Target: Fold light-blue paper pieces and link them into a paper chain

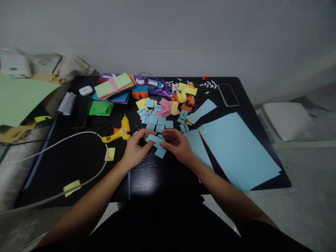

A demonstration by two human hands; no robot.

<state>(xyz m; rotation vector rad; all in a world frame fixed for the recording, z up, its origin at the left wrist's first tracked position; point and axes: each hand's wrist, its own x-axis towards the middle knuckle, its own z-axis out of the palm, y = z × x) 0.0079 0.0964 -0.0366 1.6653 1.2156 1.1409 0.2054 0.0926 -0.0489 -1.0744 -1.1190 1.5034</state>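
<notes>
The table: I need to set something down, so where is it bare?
Bare: the table's front, between left forearm and right forearm; and inside the cable's loop, left of the glue gun. Crowded: the far middle, with paper pieces.

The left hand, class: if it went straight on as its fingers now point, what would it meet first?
Past the light blue paper it holds, the left hand would probably meet the right hand first, which faces it from across the paper, though depth is hard to judge.
</notes>
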